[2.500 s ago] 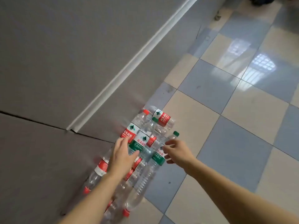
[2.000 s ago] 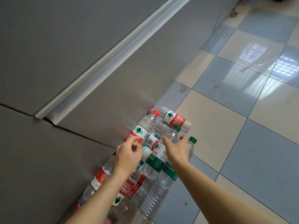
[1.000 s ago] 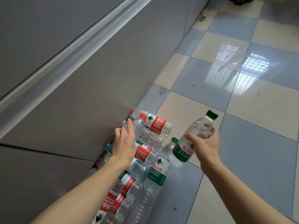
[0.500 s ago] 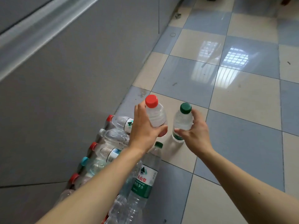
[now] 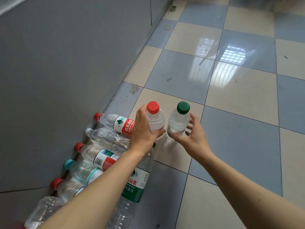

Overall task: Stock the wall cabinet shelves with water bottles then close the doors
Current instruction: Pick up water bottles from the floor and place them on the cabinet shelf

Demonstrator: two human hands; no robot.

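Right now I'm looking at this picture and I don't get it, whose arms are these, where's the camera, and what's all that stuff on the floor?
There is no machine here: these are a person's two bare arms, seen from a camera worn on their head that looks forward and down. The left hand grips an upright bottle with a red cap. The right hand is around a second upright bottle with a green cap, its fingers partly spread. Whether either bottle stands on the floor or is lifted, I cannot tell. On the tiled floor, along a grey wall panel, a row of clear water bottles lies on its side, mostly with red caps, one blue, one white. A larger bottle with a green label lies partly under the left arm.
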